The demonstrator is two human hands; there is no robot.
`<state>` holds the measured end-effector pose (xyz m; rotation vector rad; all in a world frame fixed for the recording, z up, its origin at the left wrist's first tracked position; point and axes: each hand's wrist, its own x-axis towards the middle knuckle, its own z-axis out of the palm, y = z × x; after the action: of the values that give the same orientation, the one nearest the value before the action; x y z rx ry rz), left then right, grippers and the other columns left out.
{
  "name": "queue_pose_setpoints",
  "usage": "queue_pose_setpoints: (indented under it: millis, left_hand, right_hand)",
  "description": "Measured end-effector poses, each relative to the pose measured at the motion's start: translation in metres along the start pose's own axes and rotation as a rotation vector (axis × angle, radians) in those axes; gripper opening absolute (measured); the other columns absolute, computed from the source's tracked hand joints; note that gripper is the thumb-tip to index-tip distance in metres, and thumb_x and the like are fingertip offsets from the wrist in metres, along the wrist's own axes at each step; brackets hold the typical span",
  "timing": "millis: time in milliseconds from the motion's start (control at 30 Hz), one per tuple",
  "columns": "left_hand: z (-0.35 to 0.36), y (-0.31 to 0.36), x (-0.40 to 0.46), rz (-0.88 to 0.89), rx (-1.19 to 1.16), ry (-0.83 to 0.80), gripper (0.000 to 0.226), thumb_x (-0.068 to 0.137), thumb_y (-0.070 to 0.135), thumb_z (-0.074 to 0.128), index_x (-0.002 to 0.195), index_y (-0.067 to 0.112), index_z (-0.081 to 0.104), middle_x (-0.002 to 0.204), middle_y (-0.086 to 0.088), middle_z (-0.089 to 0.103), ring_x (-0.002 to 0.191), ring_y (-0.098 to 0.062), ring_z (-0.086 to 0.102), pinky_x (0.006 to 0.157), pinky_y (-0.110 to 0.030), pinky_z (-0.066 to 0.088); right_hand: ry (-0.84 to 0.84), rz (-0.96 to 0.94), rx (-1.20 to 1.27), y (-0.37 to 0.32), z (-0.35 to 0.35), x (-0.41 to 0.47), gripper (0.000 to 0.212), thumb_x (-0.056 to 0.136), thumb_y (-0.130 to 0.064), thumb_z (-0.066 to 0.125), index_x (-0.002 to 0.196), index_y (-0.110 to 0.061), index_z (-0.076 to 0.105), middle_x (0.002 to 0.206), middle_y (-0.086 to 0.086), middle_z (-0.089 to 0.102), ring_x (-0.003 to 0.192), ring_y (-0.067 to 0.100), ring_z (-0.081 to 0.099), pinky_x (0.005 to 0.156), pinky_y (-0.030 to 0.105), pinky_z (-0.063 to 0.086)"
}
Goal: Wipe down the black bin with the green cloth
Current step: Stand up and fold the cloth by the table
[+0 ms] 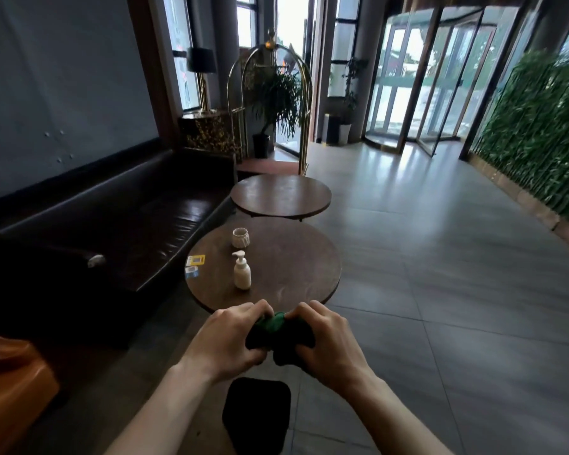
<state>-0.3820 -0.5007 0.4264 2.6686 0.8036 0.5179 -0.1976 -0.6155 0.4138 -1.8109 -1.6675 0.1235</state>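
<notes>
My left hand and right hand meet at centre frame, forearms angling in from 7 and 5 o'clock, fingers of both curled tight into the bunched, soft green cloth between them. The black bin, matte with rounded corners, stands on grey floor tiles at 6 o'clock, below my wrists. At 12 o'clock, a round wooden table carries a white pump bottle.
</notes>
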Motion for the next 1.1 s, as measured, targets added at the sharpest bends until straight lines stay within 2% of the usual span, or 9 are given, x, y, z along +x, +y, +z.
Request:
queue_pose_setpoints:
  millis: [100,200,267,433,533,667,867,1033,1100]
  left_hand:
    - [-0.009,0.01,0.007,0.011,0.014,0.019,0.043,0.065,0.041,0.07,0.103,0.041,0.051,0.087,0.018,0.062,0.079,-0.002,0.061,0.07,-0.028,0.052]
    - [-0.017,0.018,0.015,0.028,0.024,0.035,0.042,0.067,0.041,0.071,0.104,0.039,0.051,0.089,0.015,0.064,0.08,-0.007,0.064,0.071,-0.031,0.052]
    - [-0.02,0.023,0.02,0.031,0.026,0.044,0.041,0.068,0.041,0.07,0.104,0.038,0.051,0.09,0.015,0.064,0.081,-0.008,0.064,0.071,-0.032,0.053]
    - [-0.023,0.027,0.036,0.041,0.024,0.057,0.044,0.063,0.045,0.06,0.105,0.04,0.051,0.092,0.015,0.064,0.082,-0.008,0.064,0.073,-0.033,0.053]
    - [-0.019,0.027,0.049,0.051,0.031,0.061,0.044,0.063,0.048,0.061,0.104,0.04,0.05,0.091,0.016,0.064,0.081,-0.008,0.064,0.072,-0.032,0.054]
    - [-0.009,0.021,0.063,0.054,0.033,0.073,0.041,0.065,0.046,0.065,0.104,0.04,0.05,0.091,0.016,0.064,0.079,-0.009,0.064,0.07,-0.031,0.053]
    - [0.011,-0.005,0.087,0.052,-0.005,0.04,0.038,0.07,0.044,0.065,0.104,0.037,0.052,0.092,0.014,0.065,0.082,-0.011,0.065,0.072,-0.033,0.052]
    - [0.029,-0.046,0.122,0.025,-0.043,0.004,0.042,0.065,0.042,0.065,0.103,0.037,0.052,0.089,0.015,0.064,0.08,-0.01,0.063,0.07,-0.031,0.052]
    - [0.034,-0.068,0.143,0.028,-0.053,-0.014,0.042,0.067,0.043,0.071,0.104,0.038,0.051,0.09,0.015,0.064,0.081,-0.008,0.063,0.071,-0.032,0.052]
  right_hand:
    - [0.032,-0.007,-0.009,-0.002,-0.011,0.002,0.043,0.069,-0.04,0.081,0.107,-0.035,0.061,0.097,-0.014,0.06,0.078,0.013,0.062,0.067,0.031,0.052]
    - [0.061,-0.026,-0.005,-0.002,-0.021,0.005,0.041,0.068,-0.048,0.062,0.106,-0.035,0.061,0.099,-0.013,0.062,0.079,0.015,0.063,0.067,0.031,0.053]
    - [0.08,-0.044,-0.011,0.0,-0.028,0.008,0.042,0.066,-0.047,0.056,0.106,-0.034,0.062,0.099,-0.014,0.063,0.08,0.015,0.064,0.068,0.03,0.053]
    - [0.09,-0.047,-0.031,0.009,-0.037,0.017,0.04,0.07,-0.031,0.069,0.108,-0.036,0.06,0.101,-0.016,0.062,0.081,0.013,0.064,0.069,0.028,0.053]
    - [0.085,-0.041,-0.03,0.018,-0.04,0.025,0.04,0.072,-0.03,0.074,0.108,-0.036,0.06,0.102,-0.017,0.061,0.081,0.013,0.063,0.069,0.031,0.055]
    - [0.083,-0.047,-0.021,0.033,-0.04,0.036,0.037,0.07,-0.042,0.064,0.107,-0.036,0.061,0.101,-0.017,0.061,0.08,0.011,0.063,0.068,0.029,0.054]
    - [0.049,-0.028,-0.013,0.059,-0.018,0.062,0.037,0.073,-0.027,0.073,0.108,-0.035,0.063,0.101,-0.015,0.063,0.082,0.013,0.064,0.069,0.031,0.054]
    - [0.009,0.007,-0.01,0.08,0.005,0.102,0.038,0.07,-0.04,0.06,0.107,-0.035,0.063,0.1,-0.013,0.064,0.082,0.013,0.064,0.07,0.031,0.054]
    - [-0.006,0.021,-0.023,0.088,0.016,0.124,0.036,0.072,-0.038,0.064,0.108,-0.033,0.064,0.101,-0.012,0.064,0.084,0.014,0.064,0.071,0.032,0.054]
